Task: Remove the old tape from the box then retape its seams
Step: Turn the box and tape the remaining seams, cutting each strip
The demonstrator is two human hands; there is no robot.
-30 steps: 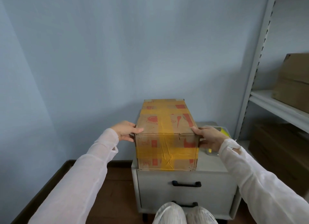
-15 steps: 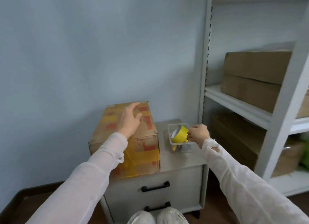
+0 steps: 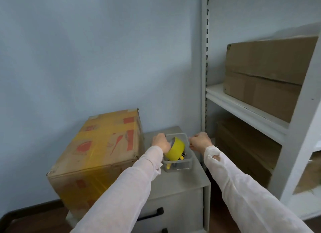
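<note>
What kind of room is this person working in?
Probably a storeroom or packing corner: a metal shelving rack holds plain cardboard cartons, and a taped box sits on a drawer cabinet beside a clear bin with a yellow tape roll.

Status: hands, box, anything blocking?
Left hand, right hand grip clear bin rims. Yellow tape roll inside. Box unheld, old tape still on. Nothing blocking.

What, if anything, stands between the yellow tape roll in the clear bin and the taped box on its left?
The tape roll lies inside the clear bin, so the bin's left wall is in the way, and the left hand sits at that rim. Beyond them a strip of cabinet top separates bin and box.
</note>
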